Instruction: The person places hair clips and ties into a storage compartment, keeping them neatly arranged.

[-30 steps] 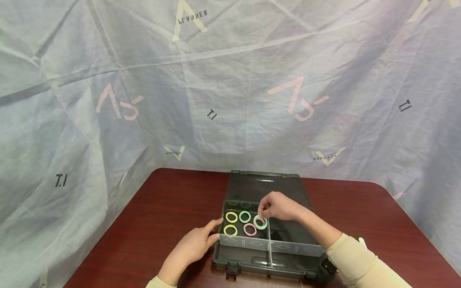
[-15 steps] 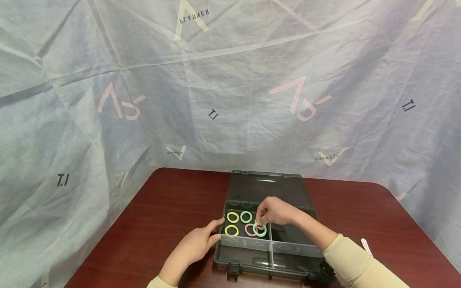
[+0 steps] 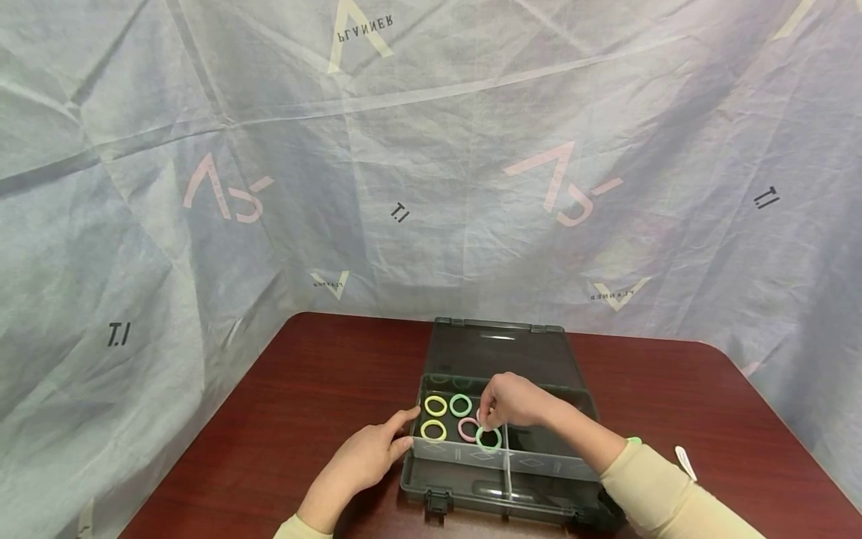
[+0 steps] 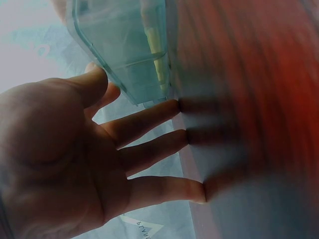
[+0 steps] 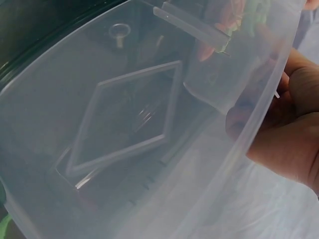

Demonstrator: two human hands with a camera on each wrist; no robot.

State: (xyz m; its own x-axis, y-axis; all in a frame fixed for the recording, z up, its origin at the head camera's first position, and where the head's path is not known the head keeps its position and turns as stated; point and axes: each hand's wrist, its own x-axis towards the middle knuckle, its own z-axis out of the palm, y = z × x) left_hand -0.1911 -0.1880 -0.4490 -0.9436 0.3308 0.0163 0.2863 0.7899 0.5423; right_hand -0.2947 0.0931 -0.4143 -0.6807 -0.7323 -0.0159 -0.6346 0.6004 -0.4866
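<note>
A dark translucent plastic box lies with its lid folded back. In its left compartment are two yellow rings, a green ring and a pink ring. My right hand pinches another green ring at the compartment's front right; a sliver of pink shows beside those fingers. In the right wrist view the clear box wall partly covers the right hand. My left hand rests at the box's left side, fingers spread; in the left wrist view this hand has fingertips on the table.
A clear divider splits the box, and latches project at its front. On the reddish-brown table, a small white item and something green lie right of the box. A grey printed cloth hangs behind.
My right hand has moved toward the box's front with the green ring, out of line with the pink behind it. The green item by the right sleeve has come into sight. My left hand stays put.
</note>
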